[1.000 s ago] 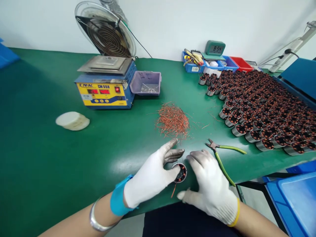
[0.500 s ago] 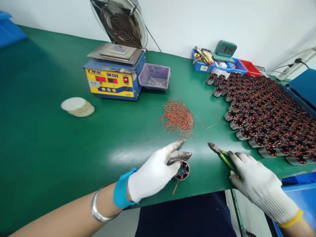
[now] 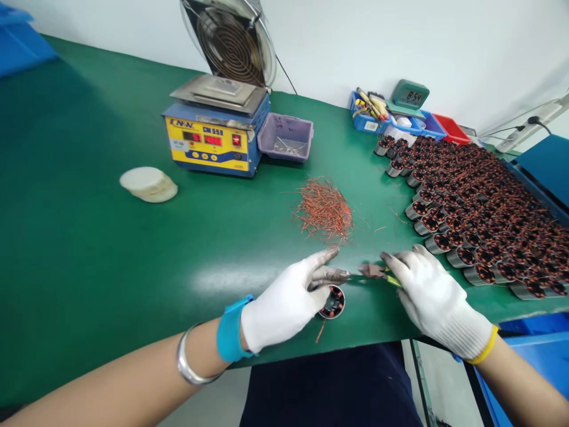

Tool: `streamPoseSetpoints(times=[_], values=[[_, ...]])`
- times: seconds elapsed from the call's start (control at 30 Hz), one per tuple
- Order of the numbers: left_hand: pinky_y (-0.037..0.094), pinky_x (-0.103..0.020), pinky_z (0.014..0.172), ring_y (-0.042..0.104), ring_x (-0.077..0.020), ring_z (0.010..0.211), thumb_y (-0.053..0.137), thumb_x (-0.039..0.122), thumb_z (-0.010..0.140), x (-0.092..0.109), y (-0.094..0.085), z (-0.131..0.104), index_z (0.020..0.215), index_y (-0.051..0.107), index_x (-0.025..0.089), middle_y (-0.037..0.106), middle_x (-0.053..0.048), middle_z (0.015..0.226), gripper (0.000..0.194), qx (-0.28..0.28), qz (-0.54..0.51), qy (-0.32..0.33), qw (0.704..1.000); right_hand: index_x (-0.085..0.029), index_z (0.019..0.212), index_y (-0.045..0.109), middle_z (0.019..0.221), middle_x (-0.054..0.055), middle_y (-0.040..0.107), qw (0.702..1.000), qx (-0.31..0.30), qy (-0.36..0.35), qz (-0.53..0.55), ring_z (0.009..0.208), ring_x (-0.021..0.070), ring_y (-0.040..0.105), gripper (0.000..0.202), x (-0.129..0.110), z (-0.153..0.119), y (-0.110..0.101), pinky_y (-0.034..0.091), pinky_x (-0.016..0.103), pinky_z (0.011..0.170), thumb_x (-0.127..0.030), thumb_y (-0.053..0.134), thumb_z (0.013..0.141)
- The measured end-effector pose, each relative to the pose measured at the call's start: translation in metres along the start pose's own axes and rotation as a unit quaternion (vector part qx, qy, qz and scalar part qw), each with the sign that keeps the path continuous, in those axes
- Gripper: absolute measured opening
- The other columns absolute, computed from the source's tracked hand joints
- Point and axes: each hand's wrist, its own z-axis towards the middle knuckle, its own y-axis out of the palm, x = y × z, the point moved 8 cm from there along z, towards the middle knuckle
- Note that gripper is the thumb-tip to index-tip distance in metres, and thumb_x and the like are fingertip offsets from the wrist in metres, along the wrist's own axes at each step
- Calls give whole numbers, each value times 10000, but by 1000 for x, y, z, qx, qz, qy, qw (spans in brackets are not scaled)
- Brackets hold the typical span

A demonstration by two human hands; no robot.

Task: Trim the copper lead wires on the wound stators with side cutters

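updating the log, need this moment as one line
left hand: at wound ring | right hand: gripping green-handled cutters | wire pile: beyond left hand

At the lower centre of the frame the left hand (image 3: 288, 302) wears a smooth white glove, smudged grey at the fingertips, above a bright turquoise wristband (image 3: 232, 330), and by its thumb sits a round silver-rimmed metal ring (image 3: 342, 303) with black and copper-orange windings. Right of centre, the right hand (image 3: 431, 299) wears a white knit glove — ribbed cuff, yellow hem — around lime-green-handled pliers (image 3: 372, 271) with a dull brownish-grey head. The tabletop (image 3: 89, 249) is plain deep green, the heap of thin wire clippings (image 3: 324, 209) mid-frame coppery orange-red.
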Motion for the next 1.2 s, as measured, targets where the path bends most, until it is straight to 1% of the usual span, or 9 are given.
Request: streamPoseSetpoints(times=[0.17, 0.5, 0.6, 0.67, 0.8, 0.9, 1.0, 1.1, 1.2], values=[[434, -453, 1063, 574, -276, 1236, 591, 193, 783, 4, 6, 0, 1449, 299, 111, 634, -177, 1285, 732, -30, -14, 14, 999, -125, 1285, 570, 1010, 141, 626, 997, -39, -23, -57, 952, 289, 573, 454, -20, 28, -23, 348, 567, 1030, -121, 481, 840], [445, -450, 1071, 571, -269, 1243, 561, 133, 749, 3, 4, 0, 1416, 374, 152, 647, -143, 1275, 694, -12, -24, 22, 999, -174, 1281, 580, 934, 104, 627, 990, -88, -52, -94, 826, 253, 587, 441, -27, 43, -19, 355, 507, 1004, -105, 504, 852], [441, -431, 1077, 561, -258, 1255, 550, 137, 755, 4, 4, 0, 1421, 364, 138, 630, -144, 1300, 692, -15, -14, 25, 999, -190, 1252, 589, 858, 83, 609, 987, -95, -61, -114, 772, 244, 573, 419, -28, 46, -21, 390, 463, 910, -91, 500, 854], [422, -432, 1096, 548, -253, 1269, 547, 140, 760, 4, 5, 1, 1428, 350, 129, 617, -146, 1318, 697, -19, -6, 24, 1000, -197, 1223, 594, 837, 77, 597, 985, -113, -62, -114, 744, 244, 562, 390, -27, 47, -21, 409, 399, 762, -110, 511, 852], [411, -444, 1105, 558, -249, 1259, 558, 144, 765, 5, 5, 1, 1433, 345, 128, 623, -142, 1312, 702, -23, -4, 26, 999, -198, 1162, 598, 836, 69, 585, 983, -146, -59, -97, 665, 207, 526, 311, -21, 47, -21, 299, 319, 573, -156, 499, 870], [425, -459, 1091, 578, -258, 1235, 567, 143, 763, 5, 5, 1, 1440, 345, 129, 619, -144, 1316, 712, -17, -6, 28, 999, -187, 1165, 593, 852, 73, 588, 985, -134, -62, -91, 681, 199, 517, 298, -16, 49, -24, 310, 317, 614, -182, 475, 892], [434, -460, 1083, 564, -266, 1251, 584, 149, 752, 7, 4, 0, 1439, 361, 146, 603, -140, 1338, 722, -13, -7, 32, 999, -176, 1238, 567, 913, 91, 601, 988, -98, -80, -90, 765, 224, 543, 364, -17, 53, -29, 366, 395, 812, -203, 495, 883], [443, -466, 1076, 566, -269, 1248, 579, 155, 752, 7, 3, 0, 1434, 376, 171, 606, -131, 1335, 712, -9, -7, 38, 999, -186, 1234, 584, 899, 86, 604, 987, -84, -93, -100, 790, 237, 562, 388, -23, 58, -29, 299, 501, 980, -151, 515, 853], [424, -455, 1098, 577, -258, 1237, 555, 159, 757, 7, 3, 0, 1441, 361, 162, 594, -126, 1350, 712, -6, 2, 36, 999, -200, 1208, 600, 860, 70, 600, 985, -88, -99, -109, 767, 237, 572, 385, -29, 62, -28, 288, 527, 1009, -123, 524, 839]])
